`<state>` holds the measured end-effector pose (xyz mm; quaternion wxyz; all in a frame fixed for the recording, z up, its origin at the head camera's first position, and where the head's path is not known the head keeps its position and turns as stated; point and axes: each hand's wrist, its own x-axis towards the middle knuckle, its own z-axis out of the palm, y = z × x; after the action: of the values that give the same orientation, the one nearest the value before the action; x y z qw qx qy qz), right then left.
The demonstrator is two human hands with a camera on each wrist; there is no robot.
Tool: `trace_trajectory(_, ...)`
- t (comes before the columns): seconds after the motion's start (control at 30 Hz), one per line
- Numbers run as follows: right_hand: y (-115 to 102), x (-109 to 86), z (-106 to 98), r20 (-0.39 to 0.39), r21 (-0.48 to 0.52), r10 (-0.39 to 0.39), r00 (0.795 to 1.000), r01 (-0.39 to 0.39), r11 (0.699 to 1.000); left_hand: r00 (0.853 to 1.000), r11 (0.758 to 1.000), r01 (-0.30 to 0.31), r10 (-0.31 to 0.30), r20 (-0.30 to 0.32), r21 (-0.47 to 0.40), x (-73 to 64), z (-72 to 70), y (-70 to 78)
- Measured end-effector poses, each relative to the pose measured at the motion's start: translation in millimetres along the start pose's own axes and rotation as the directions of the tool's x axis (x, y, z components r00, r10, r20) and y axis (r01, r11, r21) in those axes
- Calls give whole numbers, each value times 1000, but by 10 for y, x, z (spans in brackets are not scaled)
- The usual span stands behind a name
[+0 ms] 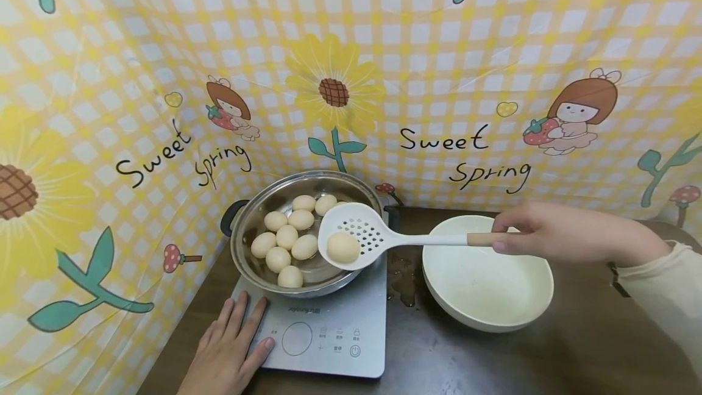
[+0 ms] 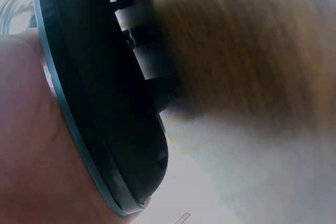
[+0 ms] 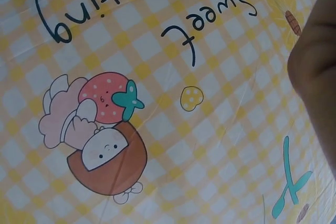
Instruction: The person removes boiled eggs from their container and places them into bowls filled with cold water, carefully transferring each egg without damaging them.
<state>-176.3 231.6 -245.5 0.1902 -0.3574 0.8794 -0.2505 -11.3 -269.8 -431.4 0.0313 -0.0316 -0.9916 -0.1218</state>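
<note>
My right hand (image 1: 548, 231) grips the wooden end of a white slotted skimmer (image 1: 368, 217), held level over the pot's right side. One egg (image 1: 343, 247) lies in the skimmer's head. Several more pale eggs (image 1: 287, 237) sit in the steel pot (image 1: 239, 247) on an induction cooktop (image 1: 323, 366). Fingers spread and straight, my left hand (image 1: 222, 349) rests on the cooktop's front left edge. The left wrist view shows that hand (image 2: 23, 124) against the cooktop's dark underside (image 2: 100, 93). In the right wrist view only part of the right hand (image 3: 317, 72) shows, at the edge.
A white bowl (image 1: 488, 288) stands right of the cooktop, below the skimmer's handle. Water spots (image 1: 404, 288) lie on the dark wooden table (image 1: 439, 364) between them. Yellow checked cloth (image 1: 417, 66) hangs behind and to the left. Black side handles (image 1: 231, 217) stick out from the pot.
</note>
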Motion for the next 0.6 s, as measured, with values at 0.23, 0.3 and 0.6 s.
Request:
trace_trajectory(0.23, 81, -93, -34, -14, 32, 15, 1000, -14, 999, 1000, 1000, 1, -1, 6, 2, 6, 10, -6)
trace_trajectory(0.3, 101, -125, -46, -22, 28, 24, 999, -23, 999, 1000, 1000, 2, -2, 11, -2, 6, 10, -6)
trace_trajectory(0.6, 234, -280, -114, -62, -5, 49, 997, -49, 999, 999, 1000, 20, -20, 26, 7, 10, -16, 12)
